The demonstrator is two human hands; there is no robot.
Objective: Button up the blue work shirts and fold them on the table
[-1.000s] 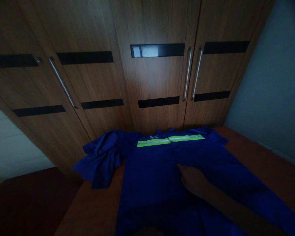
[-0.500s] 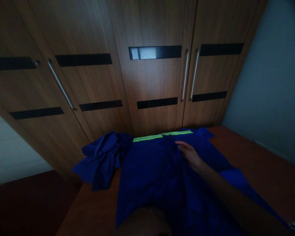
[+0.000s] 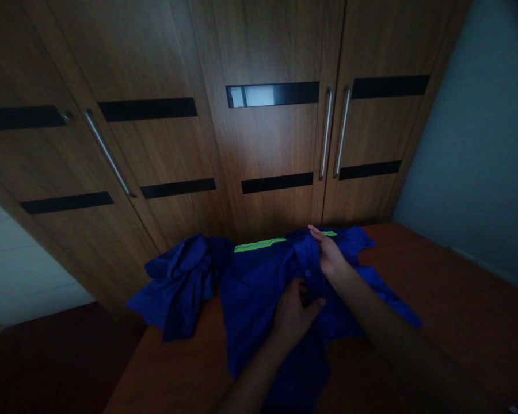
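Note:
A dark blue work jacket (image 3: 254, 299) with yellow-green reflective strips lies spread on a reddish-brown surface. Along its front, the edge with a button (image 3: 308, 273) is raised. My right hand (image 3: 333, 259) is at the right side of this raised edge, its fingers pointing up and the cloth gathered against them. Just below the button, my left hand (image 3: 292, 313) touches the cloth with bent fingers, the thumb held apart. Some of its fingertips are hidden in shadow and folds. The jacket's lower part is bunched near me.
A crumpled blue sleeve or cloth (image 3: 181, 282) hangs over the left edge of the reddish-brown surface (image 3: 453, 310). Behind stands a wooden wardrobe (image 3: 271, 144) with metal handles and black strips. A pale wall (image 3: 479, 144) is on the right.
My left hand has come up from the bottom edge to the jacket's front. My right hand has moved slightly up, and the front edge is now lifted, covering part of the right reflective strip.

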